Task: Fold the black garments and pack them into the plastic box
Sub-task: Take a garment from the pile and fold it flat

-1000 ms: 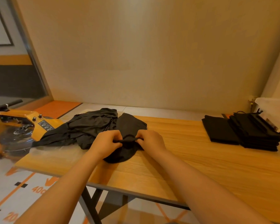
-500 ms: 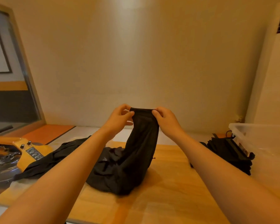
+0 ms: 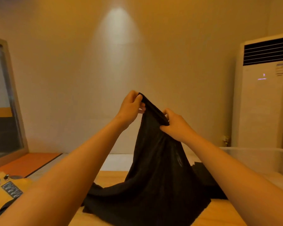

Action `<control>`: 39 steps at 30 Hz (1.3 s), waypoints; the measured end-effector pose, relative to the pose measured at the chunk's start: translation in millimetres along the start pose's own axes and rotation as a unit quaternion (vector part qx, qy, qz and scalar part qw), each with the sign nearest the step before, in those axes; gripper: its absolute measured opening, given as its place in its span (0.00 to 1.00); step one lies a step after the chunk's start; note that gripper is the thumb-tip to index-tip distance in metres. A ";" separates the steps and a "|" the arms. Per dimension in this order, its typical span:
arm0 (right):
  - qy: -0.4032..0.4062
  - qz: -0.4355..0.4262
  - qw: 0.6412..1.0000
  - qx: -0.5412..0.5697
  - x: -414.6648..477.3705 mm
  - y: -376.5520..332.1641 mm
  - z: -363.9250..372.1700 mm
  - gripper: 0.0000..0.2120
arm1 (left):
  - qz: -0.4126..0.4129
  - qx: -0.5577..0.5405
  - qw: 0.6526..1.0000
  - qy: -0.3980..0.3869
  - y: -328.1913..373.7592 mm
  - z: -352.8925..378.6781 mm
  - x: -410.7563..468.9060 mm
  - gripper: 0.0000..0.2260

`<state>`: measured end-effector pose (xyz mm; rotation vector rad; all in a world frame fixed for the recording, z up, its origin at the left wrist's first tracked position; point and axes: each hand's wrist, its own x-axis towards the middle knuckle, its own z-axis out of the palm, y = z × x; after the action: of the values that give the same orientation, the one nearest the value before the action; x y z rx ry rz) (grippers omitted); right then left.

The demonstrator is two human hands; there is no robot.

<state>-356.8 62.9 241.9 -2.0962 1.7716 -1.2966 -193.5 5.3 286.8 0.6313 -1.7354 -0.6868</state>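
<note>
A black garment (image 3: 155, 173) hangs in front of me, lifted by its upper edge while its lower part still lies on the wooden table (image 3: 108, 176). My left hand (image 3: 131, 106) pinches the higher end of that edge. My right hand (image 3: 175, 124) pinches the same edge a little lower and to the right. Folded black garments (image 3: 203, 172) show partly behind my right forearm. The translucent plastic box (image 3: 258, 159) stands at the right end of the table; its inside is hard to make out.
A yellow machine (image 3: 5, 191) with knobs and a label sits at the table's left end. A white standing air conditioner (image 3: 263, 88) stands in the right corner. A framed glass panel (image 3: 5, 98) leans along the left wall.
Both hands have raised the garment's edge from the table to well above it, and the cloth now hangs spread. My view has tilted upward and to the right.
</note>
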 end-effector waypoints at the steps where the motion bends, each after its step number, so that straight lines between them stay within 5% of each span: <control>1: -0.011 0.010 1.000 -0.016 -3.9 9.3 -1.0 0.10 | 0.008 0.008 1.000 0.011 3.6 -0.4 2.6 0.07; 10: -0.059 0.124 0.990 0.039 -42.3 82.0 9.1 0.10 | -0.092 0.068 0.984 0.135 -19.7 -46.8 6.2 0.08; 15: -0.008 0.107 0.991 0.082 -29.3 55.2 -25.8 0.15 | -0.156 0.073 0.971 0.168 -36.7 -70.4 2.6 0.15; 20: 0.003 0.063 0.994 0.093 -13.6 8.8 -59.4 0.21 | -0.136 0.068 0.969 0.194 -16.3 -82.6 12.6 0.08; 23: 0.035 0.065 0.989 0.130 -5.8 -4.8 -75.2 0.21 | -0.107 0.119 0.976 0.146 -9.5 -85.1 13.6 0.10; 26: -0.015 0.104 0.980 0.170 -10.1 -3.6 -65.7 0.14 | -0.116 0.225 0.964 0.080 -29.4 -69.8 -1.7 0.10; 33: -0.191 0.254 0.940 0.123 -99.3 81.7 64.0 0.11 | -0.315 0.033 0.948 -0.042 -143.4 2.4 -124.2 0.08; 39: -0.217 0.299 0.925 0.093 -150.9 113.0 101.8 0.19 | -0.271 0.107 0.946 -0.141 -187.3 11.6 -188.2 0.21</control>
<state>-369.9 112.3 33.9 -1.4164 1.7828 -0.7262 -145.1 12.0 25.6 1.2398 -1.9289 -1.0122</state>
